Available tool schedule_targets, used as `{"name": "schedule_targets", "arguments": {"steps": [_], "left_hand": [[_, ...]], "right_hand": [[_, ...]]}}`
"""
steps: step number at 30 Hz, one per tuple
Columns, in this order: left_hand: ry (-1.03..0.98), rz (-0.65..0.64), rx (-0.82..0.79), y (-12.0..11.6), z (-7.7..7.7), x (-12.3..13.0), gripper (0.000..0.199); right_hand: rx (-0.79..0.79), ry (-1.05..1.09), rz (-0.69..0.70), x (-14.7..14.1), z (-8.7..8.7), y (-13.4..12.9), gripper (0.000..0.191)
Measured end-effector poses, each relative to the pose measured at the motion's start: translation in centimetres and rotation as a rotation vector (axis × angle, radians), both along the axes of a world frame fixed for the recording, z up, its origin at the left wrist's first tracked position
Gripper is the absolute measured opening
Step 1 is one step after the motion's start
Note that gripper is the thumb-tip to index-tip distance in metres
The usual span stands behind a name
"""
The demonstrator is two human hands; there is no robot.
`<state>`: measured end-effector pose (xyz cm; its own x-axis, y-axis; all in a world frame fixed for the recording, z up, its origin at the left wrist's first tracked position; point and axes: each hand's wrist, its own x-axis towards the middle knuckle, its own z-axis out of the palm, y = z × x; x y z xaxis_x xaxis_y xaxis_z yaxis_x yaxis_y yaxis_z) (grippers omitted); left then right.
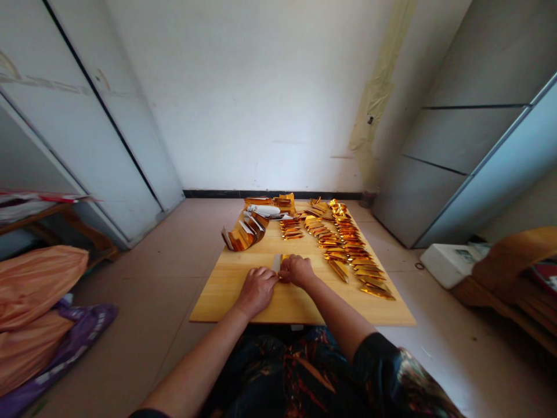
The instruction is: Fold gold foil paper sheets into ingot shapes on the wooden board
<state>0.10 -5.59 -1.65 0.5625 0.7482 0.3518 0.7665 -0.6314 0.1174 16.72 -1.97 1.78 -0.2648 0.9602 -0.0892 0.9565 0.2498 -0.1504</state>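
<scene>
On the wooden board lies a small gold and white paper sheet, partly hidden under my hands. My left hand presses at its left edge with the fingers bent together. My right hand grips its near right part, fingers closed on it. Both hands almost touch each other. Folded gold paper pieces lie in overlapping rows to the right. A shorter row of gold pieces is beyond my hands. At the back left stands a curved stack of gold and white sheets.
A white rolled item and more gold sheets lie at the board's far edge. Grey cabinets stand left and right. An orange bag is at the left, a white box and wooden furniture at the right.
</scene>
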Motion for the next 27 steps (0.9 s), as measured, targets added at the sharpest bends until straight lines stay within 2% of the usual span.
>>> {"name": "schedule_targets", "arguments": {"steps": [4,17,27], "left_hand": [[-0.029,0.018,-0.017,-0.4,0.1,-0.1,0.031],[0.008,0.064,-0.135,-0.5,-0.1,-1.7,0.04],[-0.101,0.011,-0.047,-1.1,-0.6,-0.7,0.04]], "right_hand": [[-0.003,-0.005,-0.085,-0.9,-0.3,0.3,0.026],[-0.003,0.025,-0.099,-0.8,-0.6,0.4,0.028],[-0.043,-0.004,-0.096,-0.9,-0.5,0.7,0.028]]}}
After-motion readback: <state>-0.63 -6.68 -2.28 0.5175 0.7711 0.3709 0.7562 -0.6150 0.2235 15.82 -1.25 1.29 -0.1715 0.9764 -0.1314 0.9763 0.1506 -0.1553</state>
